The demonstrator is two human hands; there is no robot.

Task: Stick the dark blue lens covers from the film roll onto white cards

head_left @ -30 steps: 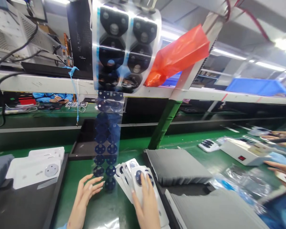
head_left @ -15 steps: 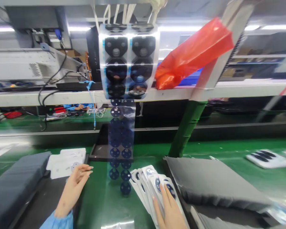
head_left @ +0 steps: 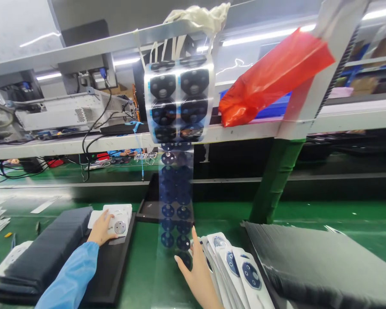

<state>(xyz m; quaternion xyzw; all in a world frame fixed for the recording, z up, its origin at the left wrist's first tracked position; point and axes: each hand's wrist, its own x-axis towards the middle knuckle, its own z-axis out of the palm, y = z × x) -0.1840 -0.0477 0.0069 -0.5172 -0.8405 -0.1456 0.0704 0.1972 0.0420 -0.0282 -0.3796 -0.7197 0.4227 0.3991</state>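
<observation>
My left hand (head_left: 100,229), in a blue sleeve, rests on a stack of white cards (head_left: 124,214) with a round grey patch, its thumb and fingers spread over the stack's near left part. My right hand (head_left: 197,274) has thumb and forefinger apart at the lower end of a hanging clear strip (head_left: 176,189) of dark round stickers; whether it touches the strip is hard to tell. Beside that hand, on its right, lies a fan of white cards (head_left: 234,266) with dark round stickers. The strip hangs from a roll (head_left: 180,103).
Stacks of dark grey sheets lie at the left (head_left: 48,253) and right (head_left: 321,262). A black tray (head_left: 148,210) stands behind the strip. A green-wrapped post (head_left: 278,180) rises at the right, a red bag (head_left: 273,77) above. A white shelf edge (head_left: 244,132) crosses the view.
My left hand has moved onto the white card stack. The right hand has left the fanned cards and moved left and up to the strip's lower end. The camera view has shifted and tilted.
</observation>
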